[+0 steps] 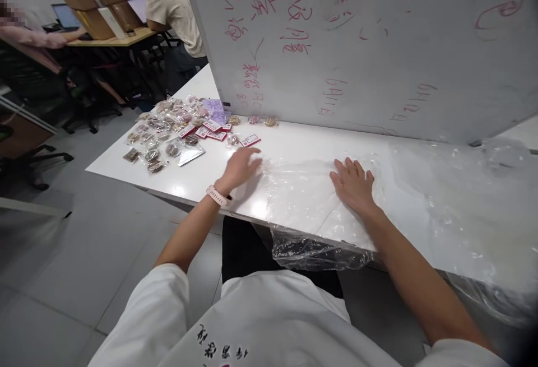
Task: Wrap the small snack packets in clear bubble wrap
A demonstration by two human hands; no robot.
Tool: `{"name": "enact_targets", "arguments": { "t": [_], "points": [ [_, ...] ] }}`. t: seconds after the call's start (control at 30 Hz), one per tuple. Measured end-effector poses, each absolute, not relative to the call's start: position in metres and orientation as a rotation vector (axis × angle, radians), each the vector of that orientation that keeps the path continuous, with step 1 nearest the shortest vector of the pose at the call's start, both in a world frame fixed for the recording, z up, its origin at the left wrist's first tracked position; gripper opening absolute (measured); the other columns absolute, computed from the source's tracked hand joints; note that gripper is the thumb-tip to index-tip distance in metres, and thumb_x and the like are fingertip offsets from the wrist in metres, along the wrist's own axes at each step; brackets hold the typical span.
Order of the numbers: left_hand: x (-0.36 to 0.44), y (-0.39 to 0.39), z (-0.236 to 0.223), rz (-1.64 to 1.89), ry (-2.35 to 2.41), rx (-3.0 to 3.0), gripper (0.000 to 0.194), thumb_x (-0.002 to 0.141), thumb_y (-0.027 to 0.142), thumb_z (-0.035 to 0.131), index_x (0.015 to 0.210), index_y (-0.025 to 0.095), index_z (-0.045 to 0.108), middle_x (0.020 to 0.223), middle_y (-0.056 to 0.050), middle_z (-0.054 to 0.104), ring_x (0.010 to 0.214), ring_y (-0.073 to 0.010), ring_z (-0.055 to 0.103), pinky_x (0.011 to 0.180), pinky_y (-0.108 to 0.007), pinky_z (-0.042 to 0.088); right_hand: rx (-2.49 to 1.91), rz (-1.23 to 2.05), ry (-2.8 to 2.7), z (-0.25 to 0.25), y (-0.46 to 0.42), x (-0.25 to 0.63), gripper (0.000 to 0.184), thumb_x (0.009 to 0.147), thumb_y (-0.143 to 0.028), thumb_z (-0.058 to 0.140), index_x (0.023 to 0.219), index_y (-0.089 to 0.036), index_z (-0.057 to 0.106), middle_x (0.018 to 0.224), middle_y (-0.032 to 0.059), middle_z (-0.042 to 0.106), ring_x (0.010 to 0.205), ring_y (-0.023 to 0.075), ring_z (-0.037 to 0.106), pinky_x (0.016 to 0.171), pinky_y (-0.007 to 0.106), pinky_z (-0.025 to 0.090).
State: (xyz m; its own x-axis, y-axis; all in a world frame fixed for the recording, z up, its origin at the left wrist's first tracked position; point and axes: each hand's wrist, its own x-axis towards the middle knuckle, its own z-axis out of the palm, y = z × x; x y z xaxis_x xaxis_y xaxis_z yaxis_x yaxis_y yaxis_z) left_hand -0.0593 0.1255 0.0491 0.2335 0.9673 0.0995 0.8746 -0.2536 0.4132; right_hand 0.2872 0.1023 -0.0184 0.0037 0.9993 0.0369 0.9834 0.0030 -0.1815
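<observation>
A clear plastic sheet or bag (298, 196) lies on the white table, and part of it hangs over the front edge. My right hand (353, 185) rests palm down on it, fingers spread. At the left edge of the plastic is my left hand (240, 168), its fingers apart with nothing in them; I cannot tell whether they touch the film. A wristband (217, 195) circles my left wrist. Just beyond the left hand lie a red-and-white card or small box (251, 140) and a small wrapped item (232, 140).
Several small wrapped packets (168, 123) are heaped on the table's left side, with red-and-white boxes (216, 135), a purple packet (216, 110) and a silver pouch (191, 154). More crumpled clear plastic (483, 210) covers the right side. A whiteboard (357, 47) stands behind. Two people sit at the back left.
</observation>
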Motion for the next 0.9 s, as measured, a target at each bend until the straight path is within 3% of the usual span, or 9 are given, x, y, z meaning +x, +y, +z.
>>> {"name": "enact_targets", "arguments": {
  "t": [0.17, 0.33, 0.4, 0.47, 0.53, 0.7, 0.8, 0.9],
  "points": [
    [-0.123, 0.205, 0.058, 0.784, 2.266, 2.025, 0.035, 0.096, 0.027, 0.049, 0.126, 0.013, 0.063, 0.126, -0.017, 0.066, 0.127, -0.0348, 0.054, 0.109, -0.05, 0.042, -2.072, 0.093, -2.113, -0.023, 0.101, 0.289, 0.064, 0.103, -0.052, 0.013, 0.152, -0.023, 0.044, 0.163, 0.0128, 0.032, 0.152, 0.0318, 0.024, 0.119, 0.061, 0.02],
    [-0.185, 0.217, 0.066, 0.785, 2.539, 1.807, 0.043, 0.096, 0.038, 0.041, 0.126, 0.018, 0.065, 0.128, -0.015, 0.066, 0.131, -0.0353, 0.05, 0.112, -0.05, 0.039, -2.081, 0.03, -2.093, -0.024, 0.104, 0.292, 0.062, 0.103, -0.053, 0.017, 0.147, -0.026, 0.05, 0.16, 0.0104, 0.039, 0.149, 0.03, 0.031, 0.118, 0.058, 0.025],
    [-0.202, 0.197, 0.058, 0.714, 2.63, 1.736, 0.059, 0.096, 0.049, 0.037, 0.14, 0.013, 0.054, 0.143, -0.017, 0.056, 0.141, -0.0373, 0.041, 0.118, -0.052, 0.032, -2.072, 0.02, -2.085, -0.025, 0.104, 0.292, 0.061, 0.103, -0.054, 0.018, 0.146, -0.026, 0.051, 0.159, 0.0105, 0.04, 0.149, 0.0305, 0.032, 0.118, 0.059, 0.026],
    [-0.212, 0.174, 0.042, 0.504, 2.667, 1.703, 0.085, 0.092, 0.061, 0.04, 0.154, 0.003, 0.032, 0.161, -0.021, 0.033, 0.152, -0.0402, 0.022, 0.124, -0.053, 0.021, -2.062, 0.036, -2.085, -0.027, 0.104, 0.293, 0.062, 0.102, -0.055, 0.019, 0.145, -0.025, 0.052, 0.159, 0.0116, 0.04, 0.149, 0.0314, 0.031, 0.118, 0.059, 0.025],
    [-0.214, 0.154, 0.023, 0.33, 2.632, 1.699, 0.098, 0.09, 0.066, 0.041, 0.157, -0.003, 0.021, 0.165, -0.025, 0.02, 0.155, -0.0418, 0.011, 0.125, -0.055, 0.014, -2.05, 0.061, -2.09, -0.027, 0.104, 0.293, 0.064, 0.102, -0.055, 0.018, 0.145, -0.024, 0.052, 0.159, 0.0127, 0.039, 0.149, 0.0321, 0.03, 0.118, 0.06, 0.024],
    [-0.195, 0.121, 0.0, 0.073, 2.558, 1.873, 0.081, 0.096, 0.062, 0.03, 0.159, 0.011, 0.028, 0.167, -0.019, 0.018, 0.155, -0.0431, 0.005, 0.122, -0.063, 0.01, -2.047, 0.1, -2.093, -0.027, 0.103, 0.294, 0.065, 0.102, -0.056, 0.016, 0.147, -0.024, 0.05, 0.161, 0.0126, 0.037, 0.15, 0.0321, 0.028, 0.119, 0.06, 0.022],
    [-0.189, 0.111, 0.011, 0.003, 2.476, 2.041, 0.07, 0.097, 0.056, 0.033, 0.154, 0.015, 0.037, 0.164, -0.017, 0.027, 0.153, -0.0443, 0.014, 0.12, -0.062, 0.018, -2.046, 0.092, -2.1, -0.027, 0.103, 0.294, 0.064, 0.102, -0.056, 0.016, 0.146, -0.024, 0.05, 0.16, 0.0123, 0.038, 0.149, 0.0322, 0.03, 0.118, 0.06, 0.023],
    [-0.196, 0.112, 0.035, -0.155, 2.296, 2.179, 0.056, 0.095, 0.039, 0.04, 0.147, 0.019, 0.045, 0.154, -0.015, 0.045, 0.144, -0.0406, 0.034, 0.114, -0.056, 0.033, -2.039, 0.083, -2.109, -0.026, 0.103, 0.293, 0.063, 0.102, -0.054, 0.017, 0.146, -0.024, 0.05, 0.16, 0.0123, 0.038, 0.15, 0.0323, 0.03, 0.119, 0.06, 0.023]
  ]
}}
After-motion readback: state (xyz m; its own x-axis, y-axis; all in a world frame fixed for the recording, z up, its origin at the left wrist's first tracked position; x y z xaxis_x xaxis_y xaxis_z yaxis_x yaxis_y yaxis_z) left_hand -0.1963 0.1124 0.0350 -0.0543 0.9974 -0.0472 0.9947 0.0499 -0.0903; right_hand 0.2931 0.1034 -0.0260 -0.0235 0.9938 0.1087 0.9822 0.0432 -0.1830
